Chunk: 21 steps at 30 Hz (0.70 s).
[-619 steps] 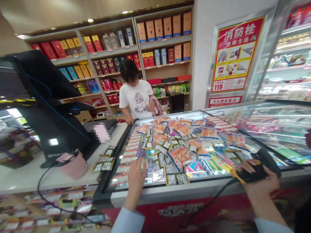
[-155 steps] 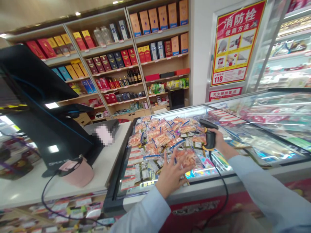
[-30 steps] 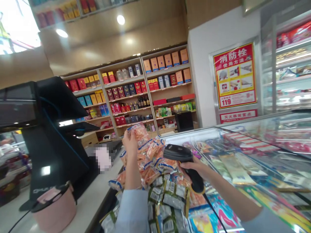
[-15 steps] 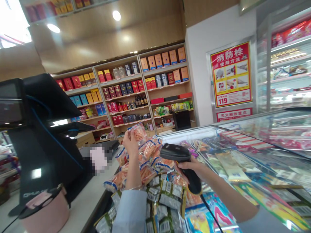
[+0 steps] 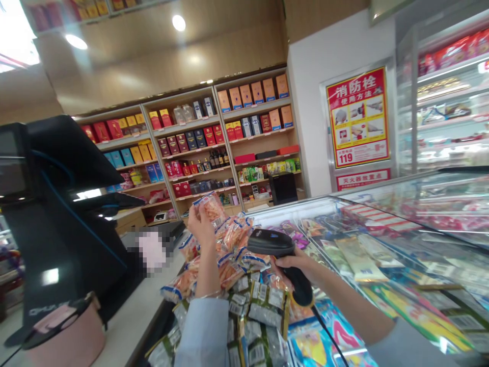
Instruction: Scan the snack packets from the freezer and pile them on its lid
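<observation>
Left hand: fingers clamped on orange snack packet, held up at 10 o'clock of scanner, long axis roughly 10-to-4 | right hand: fingers wrapped round scanner grip | packet pile on glass freezer lid | tabletop, till at 9 o'clock

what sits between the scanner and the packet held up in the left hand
In the head view, piled orange snack packets show between the scanner, held in the right hand, and the raised packet in the left hand.
</observation>
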Each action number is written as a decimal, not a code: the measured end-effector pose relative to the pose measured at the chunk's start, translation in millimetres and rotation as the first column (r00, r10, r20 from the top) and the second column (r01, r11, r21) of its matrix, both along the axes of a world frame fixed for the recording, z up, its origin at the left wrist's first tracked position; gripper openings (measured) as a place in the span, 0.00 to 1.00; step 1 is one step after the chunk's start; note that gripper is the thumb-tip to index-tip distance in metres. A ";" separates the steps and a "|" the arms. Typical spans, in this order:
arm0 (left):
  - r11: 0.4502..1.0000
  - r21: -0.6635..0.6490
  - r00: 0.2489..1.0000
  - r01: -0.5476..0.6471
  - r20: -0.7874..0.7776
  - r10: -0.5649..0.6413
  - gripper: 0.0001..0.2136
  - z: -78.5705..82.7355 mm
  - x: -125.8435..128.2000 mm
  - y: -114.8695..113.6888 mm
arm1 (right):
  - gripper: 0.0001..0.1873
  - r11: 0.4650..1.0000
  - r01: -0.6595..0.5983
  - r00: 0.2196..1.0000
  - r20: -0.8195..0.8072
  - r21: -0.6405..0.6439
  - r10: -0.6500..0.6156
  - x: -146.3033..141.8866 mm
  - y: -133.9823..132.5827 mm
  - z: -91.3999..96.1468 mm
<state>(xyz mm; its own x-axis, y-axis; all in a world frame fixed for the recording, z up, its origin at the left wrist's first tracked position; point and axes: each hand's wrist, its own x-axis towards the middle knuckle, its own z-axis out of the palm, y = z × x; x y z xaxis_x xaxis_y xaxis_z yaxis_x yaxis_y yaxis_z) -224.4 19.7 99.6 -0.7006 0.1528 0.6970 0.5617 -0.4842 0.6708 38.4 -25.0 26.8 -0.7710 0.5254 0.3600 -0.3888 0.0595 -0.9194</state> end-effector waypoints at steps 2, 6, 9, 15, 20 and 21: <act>1.000 -0.003 1.000 -0.008 -0.007 0.008 0.13 -1.5 -0.7 1.0 | 0.10 1.000 0.012 1.000 -0.023 -0.003 -0.012 -1.9 1.4 -2.9; 1.000 -0.018 0.999 -0.016 -0.029 0.016 0.14 -4.9 -2.1 4.0 | 0.11 0.997 0.073 0.995 -0.061 -0.030 -0.074 -6.2 2.8 -6.8; 1.000 -0.024 1.000 -0.012 -0.023 0.011 0.15 -4.8 -1.2 5.2 | 0.11 0.994 0.082 0.993 -0.076 -0.069 -0.087 -4.5 4.2 -4.0; 0.992 -0.089 0.991 0.095 -0.089 -0.103 0.18 6.2 16.8 3.3 | 0.11 0.968 0.182 0.964 -0.160 -0.173 -0.210 46.1 2.5 8.9; 0.795 -0.322 0.829 0.514 -0.053 -0.557 0.26 -2.9 78.2 9.7 | 0.10 0.920 0.331 0.908 -0.195 -0.207 -0.371 138.0 0.0 -1.1; 0.698 -0.406 0.758 0.589 -0.020 -0.652 0.27 -10.9 96.7 12.5 | 0.10 0.904 0.368 0.896 -0.177 -0.215 -0.407 156.7 0.9 -6.3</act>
